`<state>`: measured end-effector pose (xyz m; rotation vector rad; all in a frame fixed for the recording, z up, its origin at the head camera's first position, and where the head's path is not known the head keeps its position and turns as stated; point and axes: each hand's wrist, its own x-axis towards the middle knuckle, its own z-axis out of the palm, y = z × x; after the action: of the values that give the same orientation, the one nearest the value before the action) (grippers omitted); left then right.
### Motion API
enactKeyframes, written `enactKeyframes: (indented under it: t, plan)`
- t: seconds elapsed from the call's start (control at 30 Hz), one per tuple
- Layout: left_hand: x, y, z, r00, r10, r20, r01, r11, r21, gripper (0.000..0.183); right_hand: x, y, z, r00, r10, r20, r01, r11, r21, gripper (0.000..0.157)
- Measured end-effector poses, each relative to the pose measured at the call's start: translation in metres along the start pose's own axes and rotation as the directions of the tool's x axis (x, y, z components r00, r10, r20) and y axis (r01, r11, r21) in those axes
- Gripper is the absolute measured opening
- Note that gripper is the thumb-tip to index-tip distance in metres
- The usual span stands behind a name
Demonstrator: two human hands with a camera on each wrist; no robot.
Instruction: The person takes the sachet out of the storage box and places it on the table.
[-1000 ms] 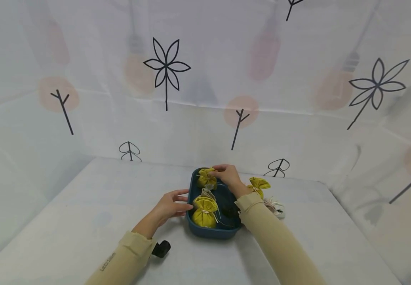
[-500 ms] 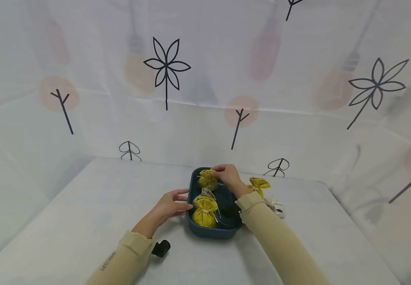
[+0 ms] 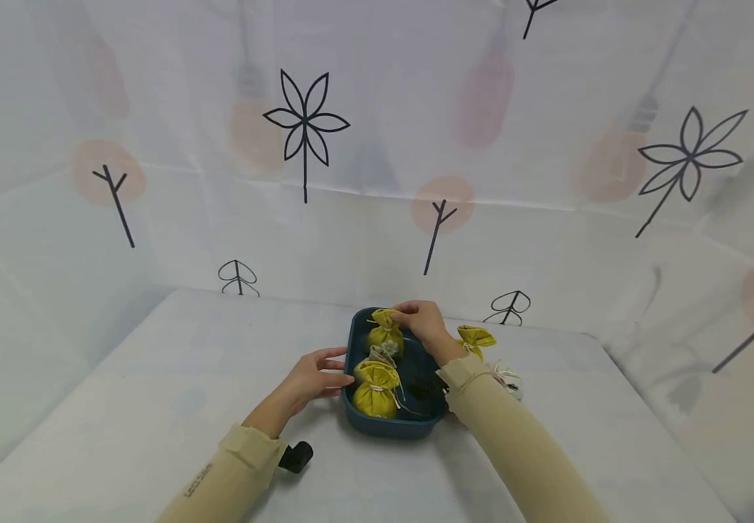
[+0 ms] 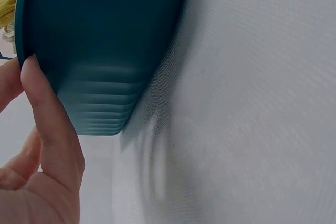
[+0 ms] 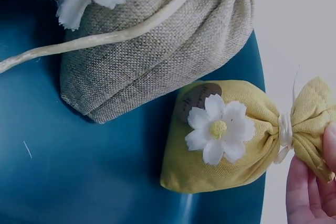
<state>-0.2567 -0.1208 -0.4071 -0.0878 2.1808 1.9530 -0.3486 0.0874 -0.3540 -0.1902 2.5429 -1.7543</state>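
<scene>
A blue plastic basin [image 3: 386, 428] stands on the table with small cloth pouches in it. My right hand [image 3: 423, 319] pinches the gathered top of a yellow drawstring pouch [image 3: 385, 340] at the basin's far end. The right wrist view shows a white flower on this yellow pouch [image 5: 210, 156], tied at the neck with pale cord. Beside it lies a grey linen pouch [image 5: 152, 66]. Nearer me in the basin sits another yellow pouch [image 3: 377, 396]. My left hand [image 3: 308, 376], fingers fairly straight, touches the basin's left rim; its fingertips [image 4: 32, 69] meet the rim in the left wrist view.
Right of the basin, partly behind my right forearm, are another yellow pouch [image 3: 476, 338] and a pale item with cords [image 3: 506, 378]. A black object [image 3: 296, 457] lies beside my left sleeve. Patterned white cloth [image 3: 364, 240] hangs behind the table.
My right hand has shifted slightly to the right, and the yellow pouch in it now stands more upright, its white flower showing. The left hand and basin look unmoved.
</scene>
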Motion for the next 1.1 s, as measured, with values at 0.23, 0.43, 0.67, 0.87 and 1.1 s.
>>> enactKeyframes:
  t: [0.23, 0.43, 0.67, 0.87, 1.1]
  plan:
    - [0.000, 0.001, 0.001, 1.000, -0.004, -0.005, 0.004, 1.000, 0.000, 0.065, -0.002, -0.004, -0.010, 0.999, -0.023, -0.030, 0.024, 0.999, 0.025, 0.022]
    - [0.000, 0.000, 0.001, 1.000, 0.002, -0.006, -0.002, 1.000, 0.004, 0.065, -0.004, -0.009, -0.019, 0.998, -0.021, -0.058, 0.023, 0.999, 0.031, 0.023]
    - [0.001, -0.001, 0.001, 1.000, 0.001, -0.009, -0.001, 1.000, 0.013, 0.066, -0.012, -0.021, -0.028, 0.997, -0.042, -0.069, 0.045, 0.998, 0.043, 0.023]
    - [0.001, -0.001, 0.001, 1.000, -0.001, -0.013, 0.001, 1.000, 0.016, 0.066, -0.020, -0.030, -0.037, 0.996, -0.068, -0.062, 0.071, 0.996, 0.048, 0.024]
    - [0.001, -0.001, 0.000, 1.000, -0.001, -0.013, 0.001, 1.000, 0.013, 0.066, -0.026, -0.032, -0.051, 0.995, -0.079, -0.060, 0.082, 0.996, 0.044, 0.026]
